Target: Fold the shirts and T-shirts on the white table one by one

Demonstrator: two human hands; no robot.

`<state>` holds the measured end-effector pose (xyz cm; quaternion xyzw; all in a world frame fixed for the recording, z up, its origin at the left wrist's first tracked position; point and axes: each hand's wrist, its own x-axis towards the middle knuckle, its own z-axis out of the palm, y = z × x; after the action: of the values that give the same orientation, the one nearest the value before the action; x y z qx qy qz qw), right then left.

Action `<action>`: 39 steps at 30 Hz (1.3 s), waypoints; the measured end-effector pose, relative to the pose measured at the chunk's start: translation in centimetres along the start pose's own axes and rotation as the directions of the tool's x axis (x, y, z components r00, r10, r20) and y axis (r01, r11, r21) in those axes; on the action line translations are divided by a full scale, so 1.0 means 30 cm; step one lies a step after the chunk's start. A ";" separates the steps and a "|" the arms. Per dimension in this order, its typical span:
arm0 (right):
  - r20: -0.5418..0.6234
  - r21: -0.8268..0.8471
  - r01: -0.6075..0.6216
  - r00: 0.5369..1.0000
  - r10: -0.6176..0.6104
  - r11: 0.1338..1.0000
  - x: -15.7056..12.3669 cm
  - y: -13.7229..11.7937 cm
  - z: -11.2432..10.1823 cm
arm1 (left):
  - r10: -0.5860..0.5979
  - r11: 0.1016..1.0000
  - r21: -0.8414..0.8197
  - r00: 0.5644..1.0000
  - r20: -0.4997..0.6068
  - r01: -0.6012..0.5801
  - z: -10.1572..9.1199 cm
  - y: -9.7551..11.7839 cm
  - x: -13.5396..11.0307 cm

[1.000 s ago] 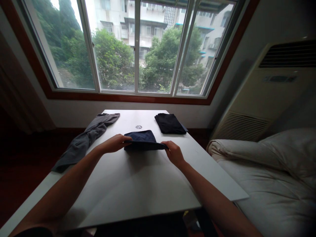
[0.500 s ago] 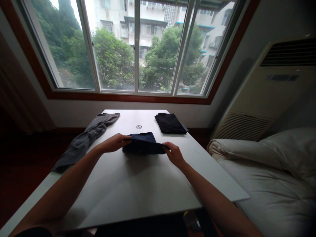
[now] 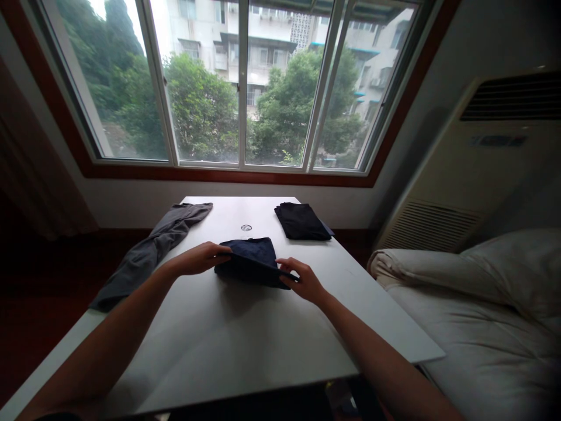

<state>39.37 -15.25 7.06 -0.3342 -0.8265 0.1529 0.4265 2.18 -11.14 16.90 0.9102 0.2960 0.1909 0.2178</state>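
A dark navy folded garment (image 3: 252, 257) is on the white table in front of me, its near edge lifted off the surface. My left hand (image 3: 205, 257) pinches that edge at its left end. At the right end, my right hand (image 3: 302, 278) grips the near corner between thumb and fingers, with some fingertips apart over the cloth. Whether the garment is trousers or a top cannot be made out.
The white table (image 3: 245, 339) runs toward the window. Grey crumpled trousers (image 3: 153, 251) lie along its left edge. A stack of folded black clothes (image 3: 303, 221) sits at the far right. Right of the table is a pale quilt (image 3: 473, 304), with an air conditioner (image 3: 473, 158) behind.
The navy garment's right near corner has come down and toward me with my right hand, whose fingers have shifted on it. My left hand has hardly moved.
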 end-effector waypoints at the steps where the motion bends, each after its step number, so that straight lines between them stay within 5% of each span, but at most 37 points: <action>1: 0.018 0.002 0.011 1.000 -0.011 1.000 0.002 -0.003 0.003 | -0.006 1.000 0.009 1.000 0.010 0.006 -0.001 0.002 -0.002; 12: 0.255 0.025 0.132 0.958 -0.134 0.991 0.003 -0.019 0.031 | -0.028 0.999 0.041 0.996 0.087 0.025 -0.018 0.022 -0.011; 27: 0.164 -0.047 -0.034 0.986 0.041 0.998 -0.016 0.029 0.030 | -0.083 0.996 -0.026 0.984 0.156 0.088 -0.024 0.014 0.008; 39: 0.108 0.057 -0.030 0.994 0.024 0.998 -0.011 0.005 0.047 | -0.080 0.989 -0.103 0.966 0.246 0.108 -0.007 0.034 0.011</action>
<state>38.42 -15.31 5.96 -0.3241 -0.8386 0.2005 0.3892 2.79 -11.63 17.66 0.8976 0.2985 0.0853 0.3130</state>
